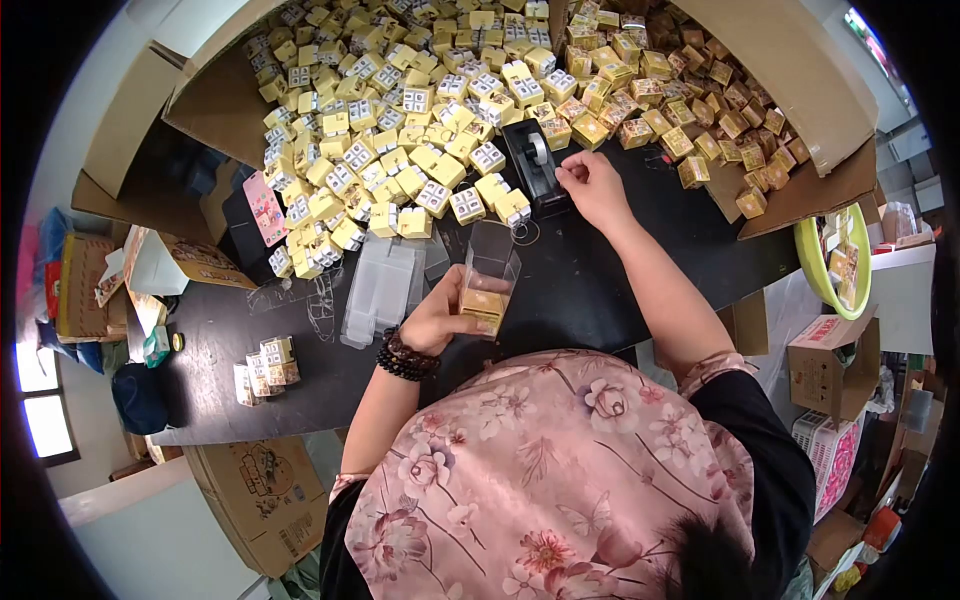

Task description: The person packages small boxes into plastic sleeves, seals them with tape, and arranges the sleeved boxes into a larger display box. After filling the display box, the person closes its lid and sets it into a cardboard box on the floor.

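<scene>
My left hand point(440, 312) is wrapped round a clear plastic box point(493, 255) with small yellow boxes point(482, 303) in its lower part; its upper part stands open. My right hand point(592, 183) is beside a black tape dispenser point(541, 180), thumb and fingertips pressed together near its right edge; whether a piece of tape is between them is too small to tell. A roll of tape point(539, 149) sits in the dispenser. Left of my left hand, several flat clear plastic pieces point(380, 285) lie on the black table point(570, 290).
A large heap of small yellow-and-white boxes point(400, 120) covers the back, with orange-yellow boxes point(690, 100) at right, between cardboard flaps point(760, 60). A few small boxes point(267, 368) stand at the left. A green basket point(808, 262) is at the right edge.
</scene>
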Motion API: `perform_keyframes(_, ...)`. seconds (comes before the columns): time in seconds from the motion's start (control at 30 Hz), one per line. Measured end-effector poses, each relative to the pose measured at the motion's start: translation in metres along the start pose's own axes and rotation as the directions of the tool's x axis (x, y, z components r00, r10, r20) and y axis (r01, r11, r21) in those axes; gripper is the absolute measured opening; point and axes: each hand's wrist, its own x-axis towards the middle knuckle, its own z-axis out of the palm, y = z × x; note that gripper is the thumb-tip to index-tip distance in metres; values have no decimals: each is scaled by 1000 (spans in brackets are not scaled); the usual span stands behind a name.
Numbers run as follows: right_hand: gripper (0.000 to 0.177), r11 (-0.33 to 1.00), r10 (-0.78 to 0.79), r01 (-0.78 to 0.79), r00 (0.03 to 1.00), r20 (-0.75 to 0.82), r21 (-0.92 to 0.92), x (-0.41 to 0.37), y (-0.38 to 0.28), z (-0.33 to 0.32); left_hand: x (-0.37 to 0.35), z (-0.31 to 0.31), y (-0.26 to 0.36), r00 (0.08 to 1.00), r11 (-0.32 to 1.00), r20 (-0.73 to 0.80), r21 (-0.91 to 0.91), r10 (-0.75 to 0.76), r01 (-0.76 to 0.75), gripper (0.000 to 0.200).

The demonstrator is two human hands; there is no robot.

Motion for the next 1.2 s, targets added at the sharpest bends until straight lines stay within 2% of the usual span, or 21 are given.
perform_keyframes(0.07,24,893,-449,441,881,-151,-86,-15,-14,2,5,-4,-5,999,999,-26,-32,-33,32,63)
perform_keyframes(0.17,33,604,-684,718,690,238,-345,-29,-42,5,6,1,-4,997,999,-74,-50,8,-12,70)
perform_keyframes(0.23,40,538,-713,754,646,273,-377,-24,-43,20,4,0,-4,991,995,-137,-95,8,-21,78)
perform_keyframes(0.3,45,407,-622,737,656,428,-540,-17,-43,31,0,-4,-8,987,995,-155,-73,51,-63,76)
perform_keyframes(0.37,45,429,-635,754,644,427,-498,-14,-42,33,-6,-7,-8,979,992,-177,-52,100,-111,74)
perform_keyframes(0.43,47,514,-638,758,651,412,-401,-15,-44,30,-12,-2,-4,918,918,-321,385,234,-99,73)
perform_keyframes(0.47,47,512,-640,762,647,415,-398,-19,-45,27,-14,-2,-2,916,918,-325,384,236,-100,73)
perform_keyframes(0.53,43,724,-616,659,751,238,-204,-36,-57,17,-17,-2,3,818,448,-296,893,494,52,76)
perform_keyframes(0.57,43,723,-616,659,750,240,-205,-41,-57,18,-17,2,6,817,449,-297,892,494,52,76)
perform_keyframes(0.6,42,865,-478,390,833,280,316,-46,-56,19,-16,7,9,778,411,-291,910,556,46,76)
perform_keyframes(0.63,41,700,-356,-34,849,390,713,-51,-54,20,-15,13,13,738,371,-280,928,615,43,76)
perform_keyframes(0.67,41,699,-354,-33,852,386,714,-57,-51,22,-15,18,16,741,369,-276,928,613,40,76)
perform_keyframes(0.7,42,412,-372,-255,829,417,875,-63,-48,24,-14,22,19,730,315,-246,948,637,45,76)
perform_keyframes(0.73,43,66,-405,-447,805,434,892,-68,-47,25,-13,26,22,719,259,-214,965,661,49,77)
perform_keyframes(0.77,44,-47,-412,-502,797,441,864,-73,-48,25,-12,29,25,720,255,-208,966,662,45,77)
perform_keyframes(0.9,39,-66,-327,-630,746,580,774,-95,-75,7,-17,36,26,693,161,-150,986,706,49,78)
perform_keyframes(0.97,39,158,-224,-525,806,548,836,-100,-78,8,-20,38,25,697,140,-149,988,701,70,79)
perform_keyframes(1.0,39,156,-223,-525,806,548,837,-101,-78,8,-21,40,25,693,80,-116,993,711,85,80)
perform_keyframes(1.07,37,734,-251,-170,832,495,658,-101,-80,7,-21,42,25,690,16,-78,995,720,96,80)
perform_keyframes(1.13,32,707,-269,-157,842,467,690,-105,-79,11,-22,44,24,705,-73,-16,993,709,96,81)
perform_keyframes(1.2,24,739,-185,-211,850,493,640,-108,-83,7,-21,47,23,714,-44,-20,997,700,70,81)
